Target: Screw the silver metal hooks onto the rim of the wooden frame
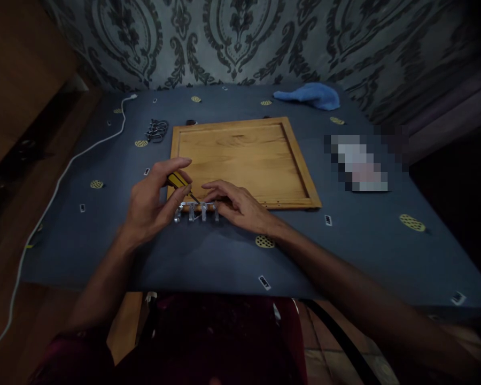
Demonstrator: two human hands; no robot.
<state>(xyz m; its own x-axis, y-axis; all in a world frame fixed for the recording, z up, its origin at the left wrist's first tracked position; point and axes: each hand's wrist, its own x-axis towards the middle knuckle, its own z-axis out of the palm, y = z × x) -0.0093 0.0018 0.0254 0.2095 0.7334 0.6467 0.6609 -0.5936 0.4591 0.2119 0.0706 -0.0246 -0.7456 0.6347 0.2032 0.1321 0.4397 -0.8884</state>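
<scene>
My left hand [146, 206] is closed around the yellow-and-black handle of a screwdriver [178, 180]. Its shaft slants down to the right, with the tip at a silver metal hook rail [204, 213]. The rail lies along the near edge of a framed wooden panel [240, 160], and several hooks hang over that edge. My right hand [246, 211] rests at the rail's right end, fingers bent against it and the index finger stretched toward the screwdriver tip. Small dark holes show in the frame's near edge, right of this hand.
A blue-grey patterned cloth [369, 251] covers the table. Dark metal hooks [157, 131] lie beyond the panel's left corner. A blue rag [310, 96] sits at the back. A white cable [70, 160] runs down the left side. At right is a blurred-out item [358, 163].
</scene>
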